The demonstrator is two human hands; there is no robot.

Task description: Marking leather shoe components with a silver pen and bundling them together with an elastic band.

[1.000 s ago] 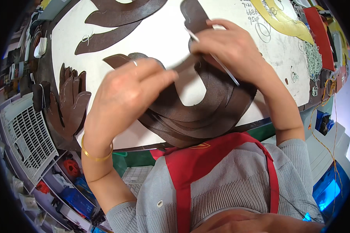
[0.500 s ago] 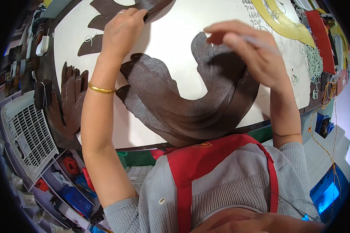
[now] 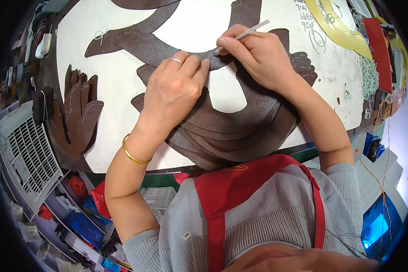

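My right hand point(image 3: 269, 61) pinches a slim, pale pen point(image 3: 255, 30), its tip down at the inner edge of a curved dark brown leather piece point(image 3: 145, 49). On that same piece my left hand point(image 3: 173, 87) rests palm down, the fingers lying on the leather close to the pen tip. A ring and a gold bangle are on my left hand and wrist. Beneath both hands lies a stack of U-shaped brown leather pieces point(image 3: 233, 127), overlapping and reaching to the near table edge. My hands cover part of both the curved piece and the stack.
More brown leather point(image 3: 75, 113) lies at the left of the white table top point(image 3: 115, 104). At the far right are yellow strips point(image 3: 337, 34), tangled pale thread point(image 3: 368, 75) and a red flat piece point(image 3: 378, 54). A grey slatted panel point(image 3: 29, 156) and drawers stand lower left.
My left hand has come from the far left to the middle, and a curved leather piece now lies over the stack. My right hand has moved left, setting the pen on it.
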